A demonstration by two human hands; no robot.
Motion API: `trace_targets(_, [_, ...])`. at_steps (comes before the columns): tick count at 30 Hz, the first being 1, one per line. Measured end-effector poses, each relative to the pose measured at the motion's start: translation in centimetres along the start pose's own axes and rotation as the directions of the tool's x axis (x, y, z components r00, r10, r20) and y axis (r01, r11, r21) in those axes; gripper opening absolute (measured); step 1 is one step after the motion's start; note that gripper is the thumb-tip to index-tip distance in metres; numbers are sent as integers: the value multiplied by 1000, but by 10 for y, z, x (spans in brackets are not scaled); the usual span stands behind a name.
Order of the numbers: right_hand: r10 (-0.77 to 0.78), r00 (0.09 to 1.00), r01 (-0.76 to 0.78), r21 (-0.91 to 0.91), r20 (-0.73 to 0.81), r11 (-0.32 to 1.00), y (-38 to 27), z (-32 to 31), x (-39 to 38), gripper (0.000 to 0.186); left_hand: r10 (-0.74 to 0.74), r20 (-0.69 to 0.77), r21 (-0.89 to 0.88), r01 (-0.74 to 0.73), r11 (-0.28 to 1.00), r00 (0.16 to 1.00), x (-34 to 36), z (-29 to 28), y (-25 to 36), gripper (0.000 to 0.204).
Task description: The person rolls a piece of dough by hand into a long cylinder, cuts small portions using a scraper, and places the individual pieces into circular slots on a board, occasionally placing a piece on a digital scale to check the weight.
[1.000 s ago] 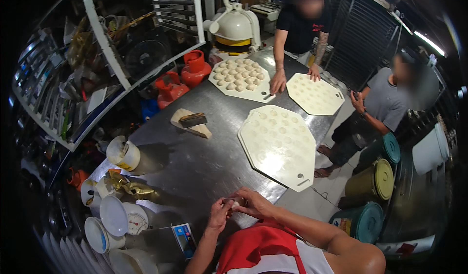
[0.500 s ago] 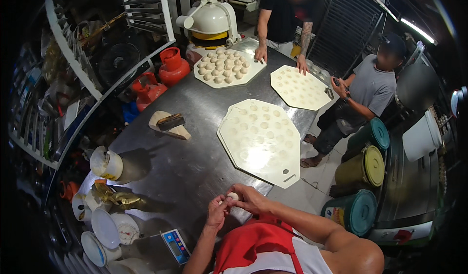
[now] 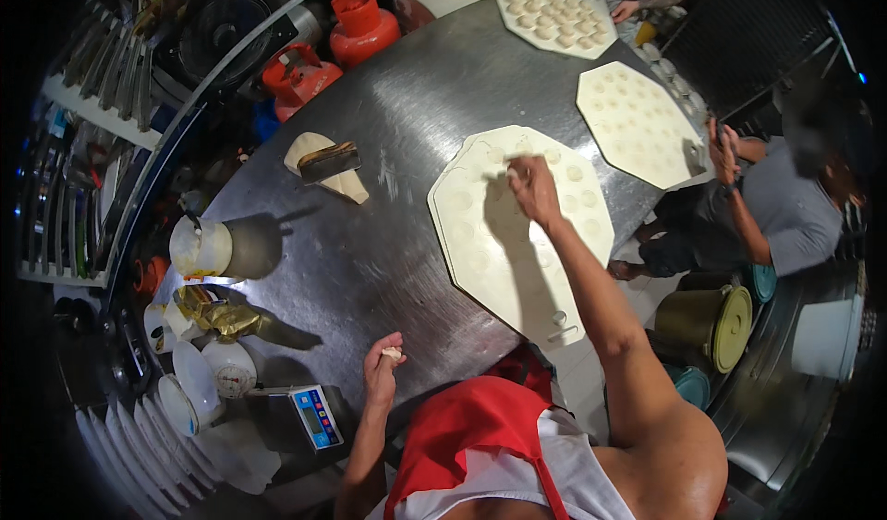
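Note:
My left hand point(image 3: 379, 372) is raised over the table's near edge, fingers closed around a small lump of dough point(image 3: 393, 354). My right hand point(image 3: 534, 190) reaches out over the nearest pale octagonal board point(image 3: 471, 270), its fingers bent together. A small pale piece of dough point(image 3: 511, 174) seems to show at its fingertips, partly hidden and blurred. Flat round dough pieces point(image 3: 575, 173) lie in rows on this board, which has a slot at its near corner. My arm and its shadow cover part of the board.
On the steel table point(image 3: 370, 270) are a wooden block with a scraper point(image 3: 328, 162), a white tub point(image 3: 200, 247), gold foil packaging point(image 3: 222, 310) and a digital scale point(image 3: 316, 418). Two more dough boards point(image 3: 637, 122) lie farther off. Red gas cylinders point(image 3: 363, 25) and two people point(image 3: 785, 206) stand around.
My hands have parted: the right went forward over the nearest board, while the left stayed low with the dough lump. The view has shifted, and the person at right holds their hands together.

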State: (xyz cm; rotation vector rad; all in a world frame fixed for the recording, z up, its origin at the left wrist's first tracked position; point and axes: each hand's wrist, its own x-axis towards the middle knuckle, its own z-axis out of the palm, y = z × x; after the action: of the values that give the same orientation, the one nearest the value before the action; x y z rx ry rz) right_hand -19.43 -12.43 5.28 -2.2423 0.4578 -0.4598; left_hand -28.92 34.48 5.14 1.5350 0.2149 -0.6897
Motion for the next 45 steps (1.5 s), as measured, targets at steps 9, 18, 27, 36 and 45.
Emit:
trace_targets(9, [-73, 992, 103, -329, 100, 939, -20, 56, 77, 41, -4, -189, 296, 61, 953, 982, 48, -7, 81, 22])
trace_targets(18, [-534, 771, 584, -52, 346, 810, -142, 290, 170, 38, 392, -350, 182, -349, 919, 851, 265, -88, 188, 24])
trace_targets(27, [-155, 680, 395, -180, 717, 901, -217, 243, 183, 64, 477, -341, 362, -356, 862, 810, 421, -123, 209, 36])
trace_targets(36, [-352, 529, 767, -259, 772, 587, -297, 392, 250, 78, 313, -325, 352, -192, 916, 892, 447, -119, 207, 45])
trace_targets(45, [-342, 696, 608, -264, 631, 749, -105, 196, 97, 95, 357, -390, -75, -415, 907, 849, 375, -118, 163, 51])
